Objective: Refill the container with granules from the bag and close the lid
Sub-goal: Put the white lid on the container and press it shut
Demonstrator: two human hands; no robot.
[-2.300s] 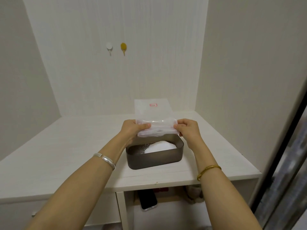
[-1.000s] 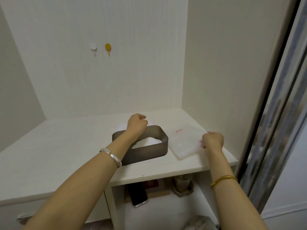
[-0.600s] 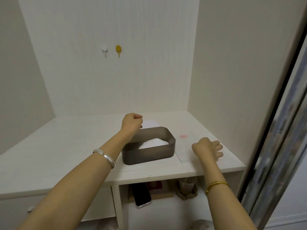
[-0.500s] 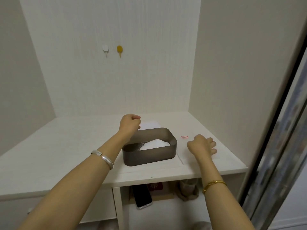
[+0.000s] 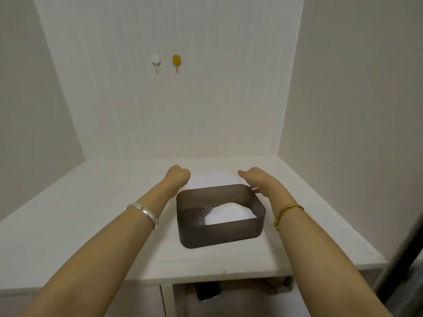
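A dark brown translucent container [image 5: 220, 233] stands open on the white desk [image 5: 91, 216], with a heap of white granules [image 5: 229, 213] in its right half. The flat white lid [image 5: 211, 179] lies on the desk just behind it. My left hand [image 5: 178, 176] is curled over the lid's left edge. My right hand [image 5: 257, 180] hovers at the lid's right end, fingers apart, holding nothing. The clear bag lies to the right of the container; my right forearm covers most of it, and I cannot make it out.
A white hook [image 5: 155, 61] and a yellow hook [image 5: 176, 61] stick to the back wall. Walls close in the desk on three sides. A dark phone [image 5: 208, 292] lies in the compartment under the desk. A dark door frame [image 5: 407, 236] runs down the right.
The bag was laid flat on the desk to the right of the container and let go. My right hand then swung left to the lid's right end. My left hand stayed at the lid.
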